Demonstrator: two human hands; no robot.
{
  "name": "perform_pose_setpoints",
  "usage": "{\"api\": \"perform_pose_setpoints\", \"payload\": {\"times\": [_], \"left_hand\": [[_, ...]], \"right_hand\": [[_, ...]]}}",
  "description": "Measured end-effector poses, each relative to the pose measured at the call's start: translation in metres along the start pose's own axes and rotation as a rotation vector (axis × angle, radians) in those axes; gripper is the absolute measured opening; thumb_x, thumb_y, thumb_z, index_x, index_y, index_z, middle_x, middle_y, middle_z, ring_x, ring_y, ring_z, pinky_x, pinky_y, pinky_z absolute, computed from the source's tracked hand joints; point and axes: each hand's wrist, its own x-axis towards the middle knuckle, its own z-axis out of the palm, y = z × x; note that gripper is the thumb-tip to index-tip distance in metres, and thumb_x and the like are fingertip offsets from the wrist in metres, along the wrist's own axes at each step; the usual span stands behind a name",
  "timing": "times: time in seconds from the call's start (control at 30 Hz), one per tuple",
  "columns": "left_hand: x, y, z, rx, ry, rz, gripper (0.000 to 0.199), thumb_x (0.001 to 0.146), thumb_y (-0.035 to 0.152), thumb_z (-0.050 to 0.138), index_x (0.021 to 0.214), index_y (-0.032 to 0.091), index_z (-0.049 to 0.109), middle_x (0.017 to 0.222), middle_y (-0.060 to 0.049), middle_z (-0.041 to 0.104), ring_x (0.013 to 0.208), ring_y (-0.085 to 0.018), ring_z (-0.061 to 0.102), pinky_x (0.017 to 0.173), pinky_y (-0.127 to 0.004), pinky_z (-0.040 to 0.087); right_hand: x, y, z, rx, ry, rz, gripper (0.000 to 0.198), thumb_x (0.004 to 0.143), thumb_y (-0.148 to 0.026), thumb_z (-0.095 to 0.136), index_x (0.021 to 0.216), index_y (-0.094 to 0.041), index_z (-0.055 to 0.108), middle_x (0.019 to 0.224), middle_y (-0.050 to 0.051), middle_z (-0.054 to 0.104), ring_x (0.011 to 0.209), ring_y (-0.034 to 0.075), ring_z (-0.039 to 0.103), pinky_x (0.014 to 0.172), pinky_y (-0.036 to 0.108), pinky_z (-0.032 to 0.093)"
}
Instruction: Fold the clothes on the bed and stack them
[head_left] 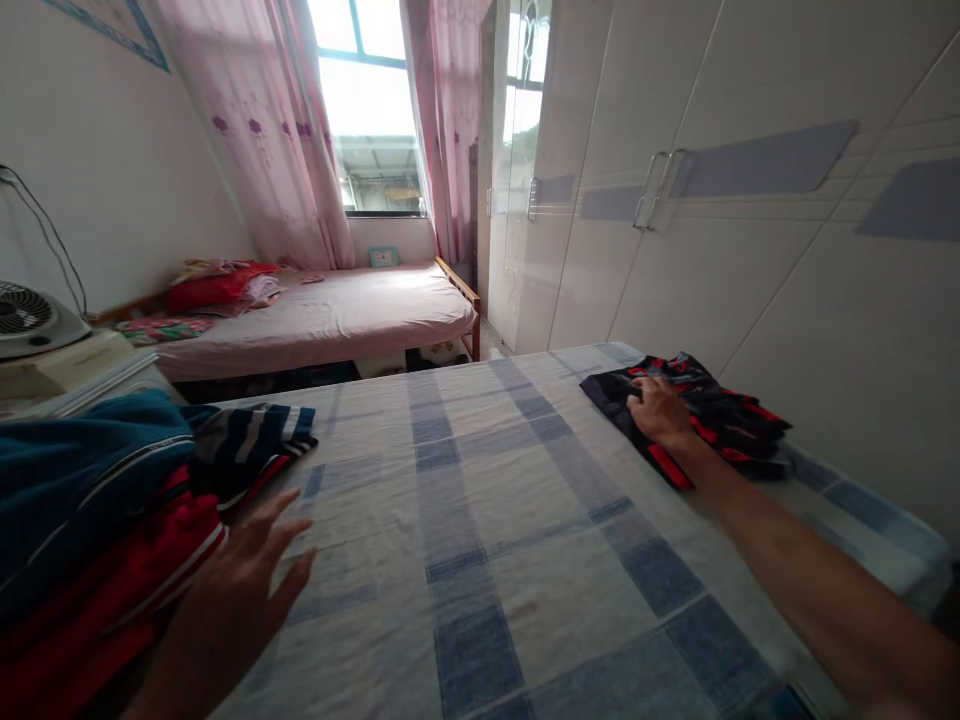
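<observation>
The right hand (660, 412) lies flat on a folded black and red garment (694, 415) at the right edge of the bed (487, 500), its grip spread, pressing not pinching. The left hand (244, 580) hovers open beside the pile of clothes (105, 510). The folded piece seems placed; the next move likely calls for taking another garment.

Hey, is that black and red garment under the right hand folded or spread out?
Folded: the black and red garment lies as a compact layered bundle under the right hand on the checked bedsheet.
</observation>
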Motion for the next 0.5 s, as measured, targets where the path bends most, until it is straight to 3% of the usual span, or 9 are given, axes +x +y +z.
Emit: {"api": "perform_pose_setpoints", "payload": {"times": [0.13, 0.23, 0.37, 0.5], "left_hand": [[-0.014, 0.009, 0.032, -0.016, -0.022, 0.072, 0.027, 0.087, 0.037, 0.045, 0.104, 0.020, 0.058, 0.132, -0.014, 0.050, 0.114, -0.029, 0.056, 0.091, -0.045, 0.050], [-0.022, 0.002, 0.041, -0.014, -0.008, 0.057, 0.027, 0.087, 0.036, 0.044, 0.105, 0.020, 0.057, 0.128, -0.013, 0.054, 0.111, -0.029, 0.059, 0.089, -0.044, 0.052], [-0.026, -0.002, 0.043, 0.024, -0.007, 0.060, 0.026, 0.088, 0.035, 0.042, 0.108, 0.023, 0.055, 0.126, -0.011, 0.055, 0.107, -0.027, 0.061, 0.086, -0.044, 0.054], [-0.027, -0.004, 0.047, 0.048, -0.003, 0.073, 0.025, 0.088, 0.035, 0.042, 0.108, 0.024, 0.053, 0.126, -0.010, 0.055, 0.106, -0.025, 0.062, 0.084, -0.040, 0.056]], "right_hand": [[0.028, 0.068, -0.017, -0.159, 0.008, 0.270, 0.050, 0.086, -0.034, 0.043, 0.122, 0.000, 0.052, 0.126, 0.033, 0.046, 0.120, 0.041, 0.041, 0.089, 0.053, 0.031], [0.034, 0.105, -0.018, -0.209, -0.033, 0.404, 0.063, 0.082, -0.047, 0.047, 0.121, 0.003, 0.052, 0.121, 0.038, 0.047, 0.116, 0.045, 0.043, 0.082, 0.056, 0.032], [0.033, 0.130, -0.011, -0.245, -0.075, 0.374, 0.064, 0.081, -0.054, 0.048, 0.123, -0.006, 0.052, 0.123, 0.033, 0.049, 0.114, 0.040, 0.046, 0.081, 0.053, 0.032], [0.030, 0.137, -0.003, -0.278, -0.073, 0.271, 0.035, 0.083, -0.038, 0.050, 0.107, -0.014, 0.060, 0.120, 0.024, 0.055, 0.109, 0.034, 0.049, 0.082, 0.046, 0.031]]}}
